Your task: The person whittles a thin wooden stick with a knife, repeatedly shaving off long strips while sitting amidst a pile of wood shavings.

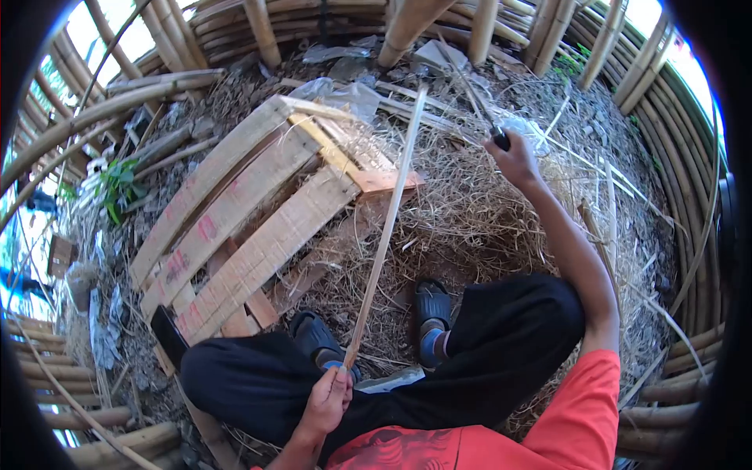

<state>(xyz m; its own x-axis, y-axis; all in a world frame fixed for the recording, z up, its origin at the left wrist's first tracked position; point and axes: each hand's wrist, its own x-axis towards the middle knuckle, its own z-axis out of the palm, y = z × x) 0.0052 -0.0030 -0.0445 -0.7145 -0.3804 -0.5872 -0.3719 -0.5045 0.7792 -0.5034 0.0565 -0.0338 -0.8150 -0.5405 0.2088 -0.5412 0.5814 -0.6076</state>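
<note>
My left hand (327,401) is closed around the lower end of a long, pale bamboo strip (385,223), close to my lap. The strip slants up and away, its far end in the air past the wooden pallet. Out to the right, my right hand (517,162) grips the black handle of a long-bladed knife (473,95). Its thin blade points up and to the left, apart from the strip. Shavings (446,227) lie thickly on the ground between my feet and the knife.
A wooden pallet (254,215) lies tilted at the left, near my knee. Bamboo walls (674,157) curve around the space. Plastic scraps (345,98) and loose strips litter the ground at the back. A green plant (117,188) grows at the far left.
</note>
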